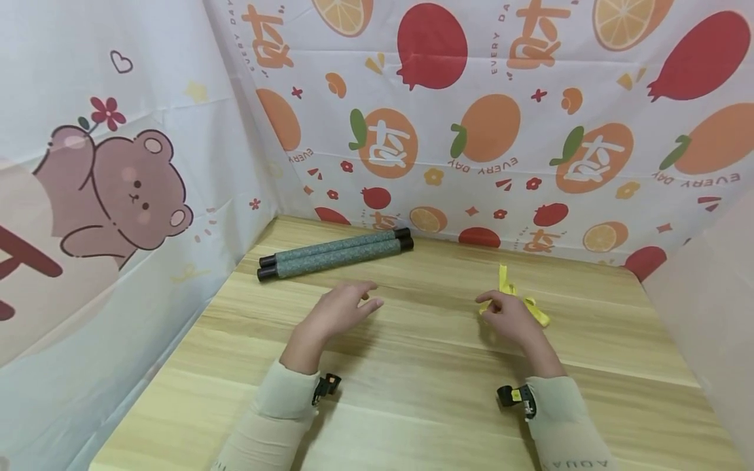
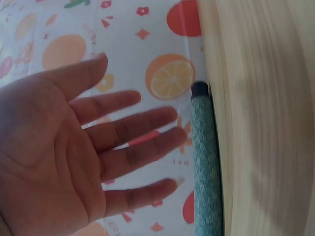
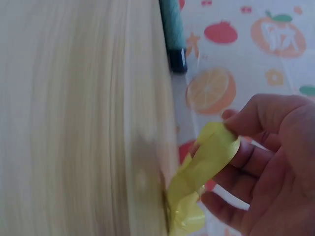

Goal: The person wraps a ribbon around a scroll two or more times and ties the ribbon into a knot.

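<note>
My right hand (image 1: 511, 319) pinches a yellow ribbon (image 3: 206, 160) between thumb and fingers in the right wrist view. Part of the ribbon hangs from the fingertips, and the rest lies in loose loops on the table around the hand. My left hand (image 1: 341, 311) hovers over the table with its fingers loosely extended; its palm looks bare in the left wrist view. Behind the left hand lie two slim green patterned rolls (image 1: 338, 254) with black ends, side by side like a rolled-up scroll.
A wood-grain table (image 1: 406, 405) lies under both hands. Along its back edge hangs a white cloth (image 1: 524, 216) printed with fruit. Another cloth (image 1: 218, 157), with a bear print, hangs at the left, and a pale wall (image 1: 707, 281) stands at the right.
</note>
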The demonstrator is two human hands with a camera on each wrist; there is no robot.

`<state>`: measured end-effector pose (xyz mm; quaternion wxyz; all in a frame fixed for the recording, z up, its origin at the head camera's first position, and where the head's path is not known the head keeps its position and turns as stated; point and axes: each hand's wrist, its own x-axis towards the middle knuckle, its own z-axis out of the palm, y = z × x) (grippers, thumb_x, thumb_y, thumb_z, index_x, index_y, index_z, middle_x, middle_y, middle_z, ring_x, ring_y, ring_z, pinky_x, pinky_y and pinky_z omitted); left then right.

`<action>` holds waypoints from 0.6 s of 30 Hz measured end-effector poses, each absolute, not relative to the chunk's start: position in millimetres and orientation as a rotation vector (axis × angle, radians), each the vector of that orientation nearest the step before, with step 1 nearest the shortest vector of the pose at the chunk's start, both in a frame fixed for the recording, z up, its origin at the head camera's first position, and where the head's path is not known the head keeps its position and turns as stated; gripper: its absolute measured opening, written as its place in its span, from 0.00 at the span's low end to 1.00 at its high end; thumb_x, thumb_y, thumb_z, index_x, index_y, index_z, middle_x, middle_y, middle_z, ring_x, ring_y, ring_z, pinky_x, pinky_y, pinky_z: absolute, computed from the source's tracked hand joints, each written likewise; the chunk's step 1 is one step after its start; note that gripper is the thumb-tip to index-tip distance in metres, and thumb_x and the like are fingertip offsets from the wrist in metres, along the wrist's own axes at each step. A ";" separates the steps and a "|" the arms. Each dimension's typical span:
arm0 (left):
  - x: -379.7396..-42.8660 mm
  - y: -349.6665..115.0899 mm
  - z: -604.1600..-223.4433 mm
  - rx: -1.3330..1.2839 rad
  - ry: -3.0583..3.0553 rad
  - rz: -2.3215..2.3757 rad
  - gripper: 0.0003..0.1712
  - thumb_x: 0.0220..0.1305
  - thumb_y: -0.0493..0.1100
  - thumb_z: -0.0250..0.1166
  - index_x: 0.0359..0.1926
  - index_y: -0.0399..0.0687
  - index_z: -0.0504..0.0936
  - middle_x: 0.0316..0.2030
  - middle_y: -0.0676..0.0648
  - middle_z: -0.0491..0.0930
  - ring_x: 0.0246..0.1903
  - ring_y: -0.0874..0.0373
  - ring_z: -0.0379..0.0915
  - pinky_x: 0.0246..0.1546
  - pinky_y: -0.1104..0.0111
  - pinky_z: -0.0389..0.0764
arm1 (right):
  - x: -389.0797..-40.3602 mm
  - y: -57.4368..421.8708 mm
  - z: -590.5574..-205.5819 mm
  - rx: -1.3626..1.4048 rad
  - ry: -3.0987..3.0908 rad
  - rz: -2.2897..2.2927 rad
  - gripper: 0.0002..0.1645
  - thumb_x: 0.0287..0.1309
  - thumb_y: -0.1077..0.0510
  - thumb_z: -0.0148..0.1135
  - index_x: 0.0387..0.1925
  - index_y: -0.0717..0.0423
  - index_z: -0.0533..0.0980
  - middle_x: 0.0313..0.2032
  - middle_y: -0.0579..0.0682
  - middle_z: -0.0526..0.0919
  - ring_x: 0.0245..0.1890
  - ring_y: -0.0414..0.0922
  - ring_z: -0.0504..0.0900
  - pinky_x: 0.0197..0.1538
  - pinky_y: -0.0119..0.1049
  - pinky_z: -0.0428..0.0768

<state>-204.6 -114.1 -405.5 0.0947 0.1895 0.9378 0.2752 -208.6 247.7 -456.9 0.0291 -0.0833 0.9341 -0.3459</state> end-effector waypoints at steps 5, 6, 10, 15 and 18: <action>-196.7 -97.6 -401.4 0.742 2.576 0.956 0.27 0.73 0.55 0.55 0.68 0.51 0.71 0.59 0.46 0.78 0.57 0.52 0.76 0.57 0.55 0.76 | -201.5 223.5 -451.6 -0.375 2.740 -1.264 0.18 0.60 0.64 0.56 0.51 0.55 0.79 0.30 0.50 0.75 0.23 0.42 0.70 0.23 0.33 0.71; -195.4 -93.4 -400.8 0.784 2.549 0.966 0.28 0.73 0.55 0.55 0.68 0.50 0.71 0.61 0.46 0.77 0.58 0.51 0.76 0.58 0.55 0.76 | -199.6 218.2 -450.3 -0.392 2.695 -1.309 0.18 0.61 0.64 0.56 0.52 0.54 0.79 0.31 0.51 0.76 0.22 0.42 0.72 0.22 0.33 0.72; -189.5 -75.2 -399.6 0.882 2.486 0.988 0.31 0.73 0.57 0.56 0.69 0.48 0.69 0.66 0.45 0.72 0.62 0.47 0.72 0.61 0.54 0.73 | -190.9 198.7 -444.3 -0.459 2.526 -1.429 0.19 0.63 0.62 0.60 0.55 0.52 0.78 0.40 0.54 0.82 0.19 0.42 0.73 0.20 0.34 0.74; -184.6 -57.8 -405.2 0.927 2.454 1.028 0.34 0.70 0.59 0.59 0.71 0.53 0.65 0.68 0.49 0.69 0.66 0.52 0.67 0.64 0.55 0.70 | -180.4 183.5 -438.2 -0.544 2.376 -1.490 0.25 0.62 0.60 0.65 0.61 0.50 0.76 0.48 0.54 0.86 0.12 0.37 0.62 0.17 0.29 0.66; -182.4 -53.0 -409.3 0.932 2.422 1.072 0.36 0.67 0.59 0.61 0.72 0.57 0.64 0.65 0.51 0.73 0.64 0.57 0.69 0.63 0.56 0.71 | -175.2 179.2 -435.8 -0.563 2.286 -1.558 0.26 0.60 0.60 0.66 0.61 0.51 0.76 0.47 0.54 0.86 0.11 0.36 0.59 0.16 0.28 0.64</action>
